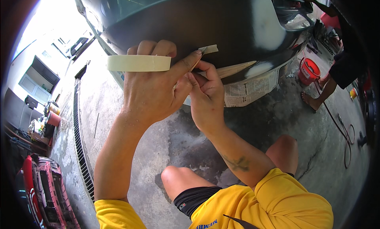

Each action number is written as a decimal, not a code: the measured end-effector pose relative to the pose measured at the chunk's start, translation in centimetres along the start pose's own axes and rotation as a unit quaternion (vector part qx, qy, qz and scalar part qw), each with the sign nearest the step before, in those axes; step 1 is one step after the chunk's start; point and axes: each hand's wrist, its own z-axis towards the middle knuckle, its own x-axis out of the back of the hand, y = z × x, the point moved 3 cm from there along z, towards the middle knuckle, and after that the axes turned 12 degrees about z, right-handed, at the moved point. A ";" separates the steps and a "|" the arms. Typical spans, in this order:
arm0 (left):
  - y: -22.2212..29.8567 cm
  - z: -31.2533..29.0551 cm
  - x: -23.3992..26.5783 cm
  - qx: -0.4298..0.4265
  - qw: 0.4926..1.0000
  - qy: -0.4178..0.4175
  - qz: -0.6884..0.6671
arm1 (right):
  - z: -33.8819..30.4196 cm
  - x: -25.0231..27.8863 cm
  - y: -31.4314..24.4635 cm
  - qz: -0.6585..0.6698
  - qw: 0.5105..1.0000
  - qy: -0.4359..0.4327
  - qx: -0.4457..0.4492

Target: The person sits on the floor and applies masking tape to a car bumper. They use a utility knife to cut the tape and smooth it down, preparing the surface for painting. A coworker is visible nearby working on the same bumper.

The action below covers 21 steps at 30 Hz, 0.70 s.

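A roll of cream masking tape [136, 63] sits around the fingers of my left hand [152, 86], which is closed. My left fingertip rests by a short strip of tape [211, 49] on the dark car bumper [186, 27]. My right hand [208, 98] is closed in a pinch right beside it, thumb and fingers against the left hand. What lies between the right fingertips is hidden. To the right of my hands, a tan masked strip [237, 69] runs along the bumper's lower part. Newspaper [253, 91] hangs below the bumper edge.
A red bucket [309, 72] stands at the right, near another person's bare foot [310, 101]. A thin hose [346, 140] curls on the concrete floor. A drain grating [79, 138] runs along the left. A detached red bumper [49, 189] lies at the lower left.
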 end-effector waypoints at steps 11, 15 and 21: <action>0.1 -0.1 0.0 0.005 1.000 -0.008 0.008 | -0.1 0.0 -0.1 0.011 1.000 0.000 -0.010; 0.2 0.1 -0.1 0.004 1.000 -0.005 0.004 | 0.0 -0.1 -0.2 0.009 1.000 0.002 -0.009; -0.1 0.0 0.0 -0.001 0.999 0.031 0.006 | -0.3 -0.1 0.3 0.026 0.999 -0.012 -0.035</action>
